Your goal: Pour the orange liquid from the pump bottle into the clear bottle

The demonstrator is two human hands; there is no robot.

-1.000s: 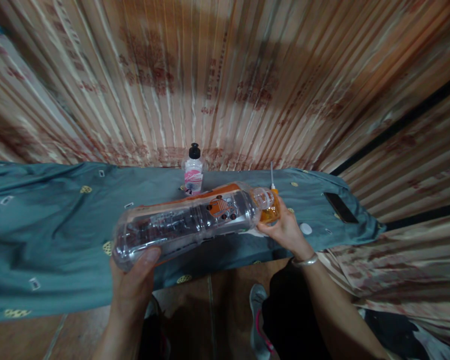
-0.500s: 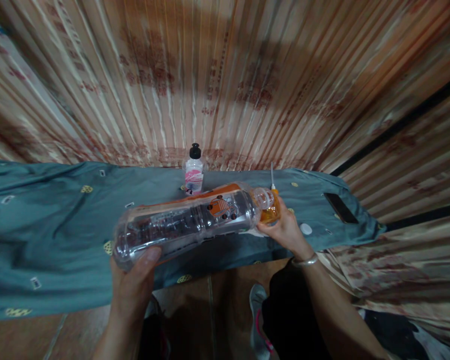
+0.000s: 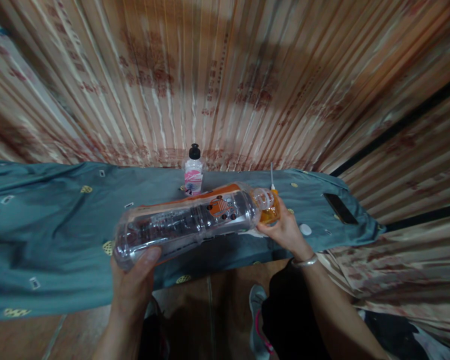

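A large clear plastic bottle (image 3: 187,220) with an orange print lies nearly level above the cloth, its mouth toward the right. My left hand (image 3: 135,270) grips its base from below, thumb on the near side. At the other end, my right hand (image 3: 285,225) is closed around a small container of amber liquid (image 3: 270,207), against the big bottle's neck. Whether the two mouths touch I cannot tell. A thin pale stick or nozzle (image 3: 272,175) rises just beyond the amber container. On the cloth beside my right hand lies a white round cap (image 3: 305,229).
Behind the big bottle stands a small bottle with a black cap and pink label (image 3: 193,172). A dark phone (image 3: 340,208) lies at the right of the green cloth-covered surface (image 3: 60,215). Pleated curtains (image 3: 210,75) hang close behind and at the right.
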